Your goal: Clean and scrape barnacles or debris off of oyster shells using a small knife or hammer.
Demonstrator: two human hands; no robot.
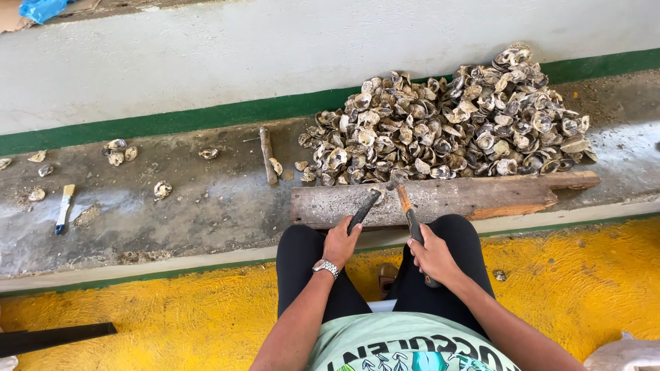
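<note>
The left hand (342,240) is gripping a dark-handled tool (364,209), its tip resting on the near edge of a weathered wooden plank (481,196). The right hand (433,255) is closing around a hammer (407,206) with an orange-banded handle, its head lying on the plank. A large pile of shells (447,124) is sitting just beyond the plank on the concrete ledge (206,199). A small brush (64,206) is lying far left; blue plastic (41,9) is showing at the top-left corner.
</note>
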